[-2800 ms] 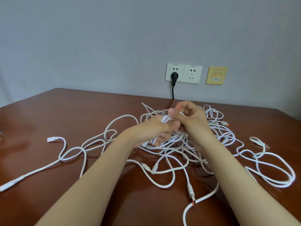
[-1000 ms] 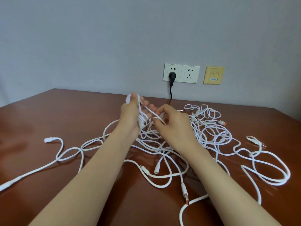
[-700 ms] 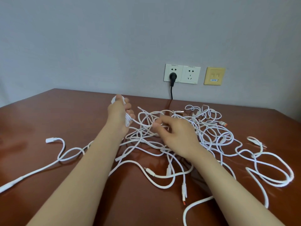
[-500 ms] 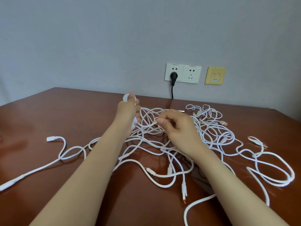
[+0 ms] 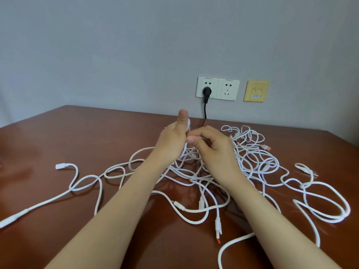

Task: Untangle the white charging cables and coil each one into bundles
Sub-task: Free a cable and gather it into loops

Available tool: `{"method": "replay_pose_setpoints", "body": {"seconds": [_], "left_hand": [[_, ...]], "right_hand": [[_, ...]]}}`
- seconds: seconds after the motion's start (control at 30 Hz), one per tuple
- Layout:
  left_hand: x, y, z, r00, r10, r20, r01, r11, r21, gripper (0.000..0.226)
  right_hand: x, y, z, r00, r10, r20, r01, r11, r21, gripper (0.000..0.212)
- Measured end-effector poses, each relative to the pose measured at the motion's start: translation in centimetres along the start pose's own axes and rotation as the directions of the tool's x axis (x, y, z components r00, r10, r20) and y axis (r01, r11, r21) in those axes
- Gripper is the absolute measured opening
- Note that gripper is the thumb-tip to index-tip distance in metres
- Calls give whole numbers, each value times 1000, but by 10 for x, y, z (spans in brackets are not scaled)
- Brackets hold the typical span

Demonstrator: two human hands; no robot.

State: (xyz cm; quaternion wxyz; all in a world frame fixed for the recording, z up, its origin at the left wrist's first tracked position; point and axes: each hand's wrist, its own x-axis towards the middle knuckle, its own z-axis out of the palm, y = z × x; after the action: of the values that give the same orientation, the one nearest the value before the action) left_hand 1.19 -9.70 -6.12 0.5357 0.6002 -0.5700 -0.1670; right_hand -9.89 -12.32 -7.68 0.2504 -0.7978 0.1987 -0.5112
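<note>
A grey wall [image 5: 116, 45] stands behind a shiny brown table [image 5: 58, 136]. Low on it sits a white double socket [image 5: 228, 90], a black plug [image 5: 206, 92] in its left half, a yellow plate [image 5: 256, 91] just right of it.

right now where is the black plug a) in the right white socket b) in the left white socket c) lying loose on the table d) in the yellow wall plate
b: the black plug sits in the left white socket, while the right white socket and the yellow wall plate have nothing plugged in.
</note>
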Motion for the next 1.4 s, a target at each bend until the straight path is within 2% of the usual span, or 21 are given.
{"method": "replay_pose_setpoints", "body": {"seconds": [0.1,0.17,0.2,0.27,0.33,0.43,0.5,0.57,0.83,1.0,1.03,1.13,1.23,1.3,1.4], "left_hand": [[0,-3,2,996,-58,61,59,998,-14,96],[-1,-5,4,983,-66,172,75,996,-47,119],[-1,-6,5,969,-54,239,74,995,-73,115],[-5,-2,2,934,-58,353,103,988,-111,82],[-7,-2,-5,885,-78,459,171,972,-164,55],[-8,-4,-12,821,-44,569,165,973,-163,27],[-11,-1,-13,797,-37,603,151,979,-140,15],[-11,0,-13,800,-55,597,173,975,-142,11],[-9,-1,-15,825,-79,559,265,929,-259,35],[-6,-1,-19,867,-143,478,317,898,-306,27],[-5,-1,-19,886,-146,441,312,891,-331,25],[0,-1,-24,939,-211,272,325,805,-497,22],[5,-2,-27,935,-295,197,354,730,-584,25],[5,-3,-27,933,-327,149,355,769,-531,26],[5,-5,-25,955,-294,47,293,898,-328,29]], "right_hand": [[1,-2,-4,996,80,-47,-77,995,70,29],[1,-2,-6,988,134,-71,-126,986,105,34],[1,-2,-7,984,157,-81,-147,982,119,35],[3,0,-9,973,216,-79,-203,968,148,32],[6,2,-13,955,296,-5,-288,934,212,26],[10,3,-20,904,403,145,-426,808,407,21],[10,3,-21,887,439,144,-453,764,459,17],[10,4,-20,883,454,121,-457,771,443,18],[12,-1,-19,881,446,157,-470,785,405,25],[9,-3,-17,913,360,194,-404,865,297,23],[8,-3,-18,914,355,196,-396,886,243,23],[5,-1,-18,907,335,256,-324,942,-85,24],[3,5,-14,907,299,298,-252,950,-187,26],[3,11,-12,934,261,243,-197,946,-258,28],[1,16,-9,979,145,145,-81,923,-375,31]]}}
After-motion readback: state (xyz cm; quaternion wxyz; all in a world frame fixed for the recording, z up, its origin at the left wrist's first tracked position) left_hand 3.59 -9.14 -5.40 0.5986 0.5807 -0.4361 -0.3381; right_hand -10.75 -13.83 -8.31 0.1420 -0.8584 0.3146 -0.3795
